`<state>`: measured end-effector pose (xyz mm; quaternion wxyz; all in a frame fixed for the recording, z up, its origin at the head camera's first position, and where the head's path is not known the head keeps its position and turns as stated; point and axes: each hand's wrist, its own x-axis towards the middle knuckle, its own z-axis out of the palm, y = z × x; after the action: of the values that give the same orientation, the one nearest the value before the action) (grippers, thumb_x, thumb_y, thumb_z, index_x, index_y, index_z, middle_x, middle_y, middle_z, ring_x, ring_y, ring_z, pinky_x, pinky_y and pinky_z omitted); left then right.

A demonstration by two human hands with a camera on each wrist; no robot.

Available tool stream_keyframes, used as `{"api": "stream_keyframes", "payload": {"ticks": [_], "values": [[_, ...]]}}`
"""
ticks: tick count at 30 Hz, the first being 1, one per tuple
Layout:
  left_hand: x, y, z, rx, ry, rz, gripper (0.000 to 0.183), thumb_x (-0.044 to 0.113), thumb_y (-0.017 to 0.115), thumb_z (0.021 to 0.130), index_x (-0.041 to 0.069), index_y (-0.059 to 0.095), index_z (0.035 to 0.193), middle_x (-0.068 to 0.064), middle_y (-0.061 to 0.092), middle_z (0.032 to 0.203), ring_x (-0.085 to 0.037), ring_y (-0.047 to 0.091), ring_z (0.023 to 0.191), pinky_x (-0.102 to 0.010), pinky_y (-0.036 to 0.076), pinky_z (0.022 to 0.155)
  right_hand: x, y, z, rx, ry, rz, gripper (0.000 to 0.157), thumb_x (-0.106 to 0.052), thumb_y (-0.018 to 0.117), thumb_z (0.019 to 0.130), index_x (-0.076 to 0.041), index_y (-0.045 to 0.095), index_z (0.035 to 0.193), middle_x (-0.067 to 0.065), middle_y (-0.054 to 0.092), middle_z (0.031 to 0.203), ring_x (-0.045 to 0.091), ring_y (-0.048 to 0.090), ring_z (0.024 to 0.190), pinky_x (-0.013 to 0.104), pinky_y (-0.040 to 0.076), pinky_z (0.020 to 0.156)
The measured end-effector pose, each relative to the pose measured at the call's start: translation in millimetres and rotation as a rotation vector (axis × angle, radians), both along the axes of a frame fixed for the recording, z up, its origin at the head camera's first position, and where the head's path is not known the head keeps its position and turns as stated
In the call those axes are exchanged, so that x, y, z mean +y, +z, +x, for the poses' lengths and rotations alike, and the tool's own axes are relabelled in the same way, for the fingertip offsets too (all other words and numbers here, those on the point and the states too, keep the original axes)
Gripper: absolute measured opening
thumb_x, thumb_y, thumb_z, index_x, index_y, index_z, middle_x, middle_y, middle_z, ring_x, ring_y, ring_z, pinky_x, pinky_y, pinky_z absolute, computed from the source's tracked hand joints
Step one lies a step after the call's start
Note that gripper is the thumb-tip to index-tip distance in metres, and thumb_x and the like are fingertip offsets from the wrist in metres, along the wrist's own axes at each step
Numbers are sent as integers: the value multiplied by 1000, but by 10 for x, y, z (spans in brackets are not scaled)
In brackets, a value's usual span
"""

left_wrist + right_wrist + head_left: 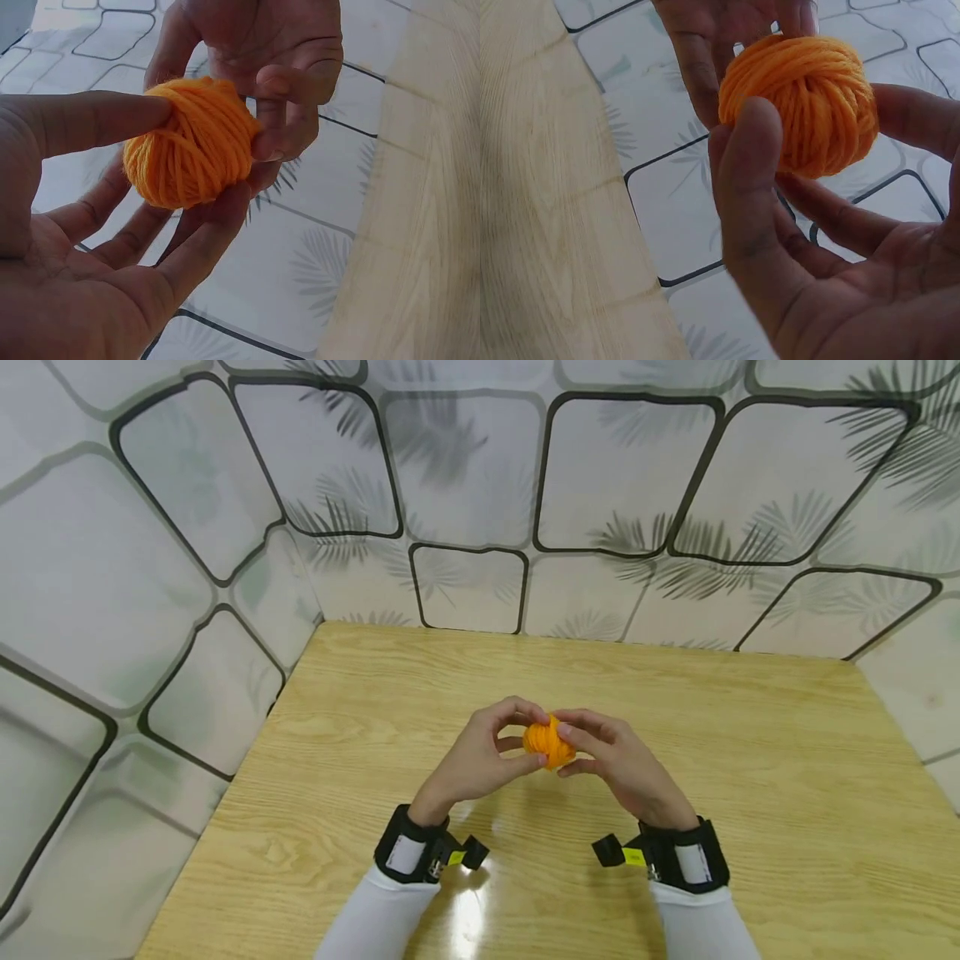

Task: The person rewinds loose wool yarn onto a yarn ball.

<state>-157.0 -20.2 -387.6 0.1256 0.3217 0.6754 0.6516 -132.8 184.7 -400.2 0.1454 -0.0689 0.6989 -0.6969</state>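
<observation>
A small ball of orange yarn (546,745) is held between both hands above the wooden table, near the middle of the head view. My left hand (483,756) pinches it from the left, thumb at the near side and fingertips at the far side. From the right, my right hand (630,764) holds it with curled fingers. The left wrist view shows strands wound round the yarn ball (199,150), with the left thumb (105,120) pressing on them. In the right wrist view, a right fingertip (757,124) lies against the ball and partly covers it.
The light wood table (337,777) spreads beneath the hands. Behind it and at the left stand pale walls (465,468) with dark outlined shapes and leaf prints. Black bands (682,856) with small cameras sit on both wrists, over white sleeves (378,914).
</observation>
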Motion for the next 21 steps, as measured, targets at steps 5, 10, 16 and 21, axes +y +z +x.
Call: {"api": "stream_keyframes", "payload": {"ticks": [5,10,16,21], "values": [[26,-229,-115,-20,70,-134,46,3,64,81,9,49,125,-9,47,124,-28,52,106,-31,50,78,-4,-179,-65,271,-48,98,39,-21,63,86,-8,53,122,10,50,123,30,51,110,39,46,88],[48,-428,-274,-88,49,-168,44,7,65,83,10,50,124,-7,49,124,-27,54,104,-32,48,83,-49,-403,-185,520,-91,398,46,-12,71,78,-12,49,118,4,47,119,24,48,113,36,45,90],[199,-744,-553,-172,183,-169,32,6,65,83,4,50,111,-11,50,114,-28,58,98,-29,50,78,-52,-552,-528,594,-51,699,66,-4,75,71,-2,40,127,13,52,116,28,54,106,36,46,88],[345,-911,-650,-136,304,-301,42,5,66,81,4,49,119,-11,52,118,-22,60,96,-25,48,77,-14,-666,-717,505,-40,837,65,-9,76,72,1,44,128,18,55,115,30,56,100,35,47,86]]}}
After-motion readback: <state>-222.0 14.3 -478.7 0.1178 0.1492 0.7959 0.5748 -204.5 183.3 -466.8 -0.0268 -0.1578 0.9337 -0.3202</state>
